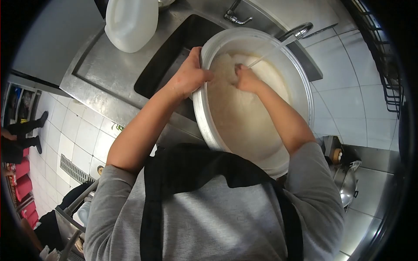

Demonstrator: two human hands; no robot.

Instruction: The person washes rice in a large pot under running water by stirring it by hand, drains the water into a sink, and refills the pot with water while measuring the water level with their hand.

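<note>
A large round whitish tub (201,115), tilted over the sink, holds cloudy water and a pale, grainy mass (222,71). My left hand (189,75) grips the tub's rim on its left side, thumb over the edge. Inside the tub, my right hand (247,79) is at the pale mass, with its fingertips partly hidden, so what they hold cannot be made out. A thin stream of water runs into the tub near my right hand from a curved faucet (300,31).
A dark sink basin (163,65) lies left of the tub in a steel counter (106,63). A white plastic jug (132,26) stands at the back. Another tap (237,18) is behind. At far left are a person's legs (28,129) and red bins (24,185). Metal pans (347,185) sit at right.
</note>
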